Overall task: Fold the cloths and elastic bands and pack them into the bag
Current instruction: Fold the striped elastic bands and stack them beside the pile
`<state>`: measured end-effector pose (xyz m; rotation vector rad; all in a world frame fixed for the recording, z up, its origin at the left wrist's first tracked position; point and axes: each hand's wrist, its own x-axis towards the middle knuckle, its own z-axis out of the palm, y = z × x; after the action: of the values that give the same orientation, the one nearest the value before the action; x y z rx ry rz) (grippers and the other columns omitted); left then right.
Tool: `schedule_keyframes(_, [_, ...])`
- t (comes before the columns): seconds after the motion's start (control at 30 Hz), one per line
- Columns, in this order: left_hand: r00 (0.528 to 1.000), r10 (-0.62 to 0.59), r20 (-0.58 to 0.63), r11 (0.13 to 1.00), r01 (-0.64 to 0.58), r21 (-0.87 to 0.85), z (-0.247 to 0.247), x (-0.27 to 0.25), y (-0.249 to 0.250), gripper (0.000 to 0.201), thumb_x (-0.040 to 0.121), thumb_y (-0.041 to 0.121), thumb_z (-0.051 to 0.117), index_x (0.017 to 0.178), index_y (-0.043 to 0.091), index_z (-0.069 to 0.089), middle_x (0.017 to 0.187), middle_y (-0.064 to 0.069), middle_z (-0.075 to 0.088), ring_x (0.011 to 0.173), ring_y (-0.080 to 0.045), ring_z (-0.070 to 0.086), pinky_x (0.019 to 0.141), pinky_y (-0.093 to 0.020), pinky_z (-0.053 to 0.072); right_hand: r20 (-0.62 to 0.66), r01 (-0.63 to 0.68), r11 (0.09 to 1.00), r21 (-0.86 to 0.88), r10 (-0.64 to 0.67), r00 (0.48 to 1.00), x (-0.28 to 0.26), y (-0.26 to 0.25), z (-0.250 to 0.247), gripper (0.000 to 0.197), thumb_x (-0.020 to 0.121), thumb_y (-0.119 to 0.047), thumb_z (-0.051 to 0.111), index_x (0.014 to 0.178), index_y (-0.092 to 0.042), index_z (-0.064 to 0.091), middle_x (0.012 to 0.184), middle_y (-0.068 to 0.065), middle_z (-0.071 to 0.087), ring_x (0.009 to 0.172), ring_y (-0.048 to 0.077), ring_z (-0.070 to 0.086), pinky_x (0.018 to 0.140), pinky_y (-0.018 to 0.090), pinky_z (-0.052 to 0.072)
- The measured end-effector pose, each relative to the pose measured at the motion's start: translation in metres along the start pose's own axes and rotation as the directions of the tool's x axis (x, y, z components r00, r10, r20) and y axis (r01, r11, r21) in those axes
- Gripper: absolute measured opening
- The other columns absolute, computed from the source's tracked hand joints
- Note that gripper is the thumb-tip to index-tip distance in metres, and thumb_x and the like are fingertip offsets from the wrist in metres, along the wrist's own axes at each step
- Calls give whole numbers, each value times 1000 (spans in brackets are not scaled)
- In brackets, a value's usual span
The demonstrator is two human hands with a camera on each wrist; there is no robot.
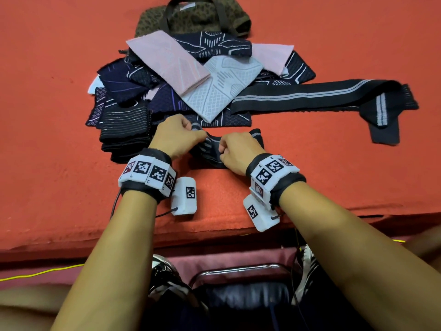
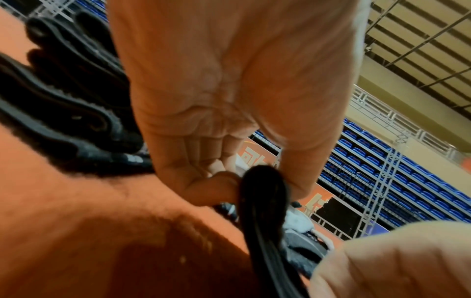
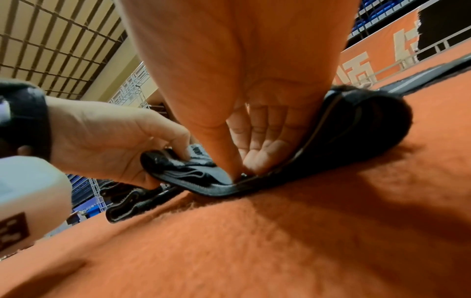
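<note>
A black elastic band with grey stripes (image 1: 212, 146) lies bunched on the orange table near me. My left hand (image 1: 181, 134) pinches its left end (image 2: 262, 193) between thumb and curled fingers. My right hand (image 1: 235, 151) pinches the band's folded layers (image 3: 203, 177) against the table, with the rest curving off to the right (image 3: 369, 125). Beyond them lies a heap of pink, white and navy cloths (image 1: 191, 75). A brown patterned bag (image 1: 193, 17) with dark handles sits at the far edge.
A long black band with grey stripes (image 1: 322, 96) stretches to the right of the heap. Folded black bands (image 1: 124, 134) are stacked left of my left hand. The table's front edge (image 1: 214, 235) runs just under my wrists, with a chair below.
</note>
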<state>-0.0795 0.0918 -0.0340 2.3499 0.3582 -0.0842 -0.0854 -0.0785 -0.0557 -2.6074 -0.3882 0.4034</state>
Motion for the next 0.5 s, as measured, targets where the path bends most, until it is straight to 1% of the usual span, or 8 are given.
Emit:
schedule_keyframes(0.07, [999, 39, 37, 997, -36, -70, 7, -3, 13, 33, 60, 39, 71, 82, 18, 57, 72, 3, 59, 67, -17, 53, 69, -37, 51, 21, -17, 994, 105, 15, 1000, 0, 3, -6, 25, 83, -10, 52, 96, -21, 70, 104, 5, 70, 99, 26, 62, 87, 32, 51])
schedule_keyframes(0.13, [993, 65, 94, 988, -51, -144, 17, -6, 23, 42, 53, 45, 73, 81, 20, 54, 72, 2, 59, 64, -18, 52, 65, -38, 47, 38, -28, 983, 183, 22, 999, 2, 6, -14, 28, 84, -11, 48, 94, -26, 69, 101, 3, 70, 97, 26, 61, 82, 29, 47])
schedule_keyframes(0.2, [987, 72, 147, 980, -43, -192, 28, -10, 26, 51, 52, 55, 75, 81, 20, 52, 69, 2, 58, 61, -18, 51, 62, -36, 45, 28, -33, 965, 261, 27, 999, 1, 8, -21, 24, 83, -10, 43, 80, -23, 63, 91, 2, 67, 92, 30, 61, 78, 33, 48])
schedule_keyframes(0.23, [983, 70, 167, 977, -33, -211, 32, -11, 27, 52, 55, 59, 75, 81, 20, 51, 68, 2, 56, 62, -17, 51, 62, -37, 46, 9, -33, 955, 295, 31, 999, 1, 10, -23, 26, 82, -7, 42, 79, -20, 64, 90, 3, 67, 92, 31, 62, 79, 37, 50])
schedule_keyframes(0.3, [978, 68, 196, 967, -16, -254, 39, -13, 26, 51, 65, 61, 74, 81, 19, 50, 67, 2, 55, 64, -17, 53, 67, -39, 53, 13, -66, 916, 396, 66, 998, 0, 12, -27, 36, 84, -3, 39, 91, -17, 71, 92, 6, 72, 88, 28, 67, 80, 40, 56])
schedule_keyframes(0.37, [973, 79, 216, 962, -18, -272, 42, -14, 26, 47, 79, 60, 69, 84, 18, 51, 70, -2, 59, 65, -18, 57, 68, -40, 57, 50, -136, 847, 513, 129, 990, 0, 14, -29, 39, 90, -7, 37, 101, -16, 73, 91, 9, 74, 81, 25, 72, 74, 40, 61])
schedule_keyframes(0.43, [969, 88, 233, 966, -26, -257, 42, -15, 27, 46, 86, 61, 63, 87, 16, 51, 72, -4, 61, 64, -16, 60, 60, -33, 56, 44, -167, 844, 509, 168, 985, 1, 14, -33, 36, 94, -15, 38, 98, -13, 73, 88, 11, 74, 77, 26, 73, 71, 42, 62])
schedule_keyframes(0.5, [968, 89, 237, 968, -28, -249, 42, -15, 27, 49, 89, 61, 58, 90, 13, 52, 73, -4, 61, 64, -15, 60, 57, -29, 53, 6, -171, 868, 466, 189, 982, 1, 14, -36, 34, 94, -23, 41, 82, -9, 70, 80, 12, 73, 74, 27, 73, 71, 44, 61])
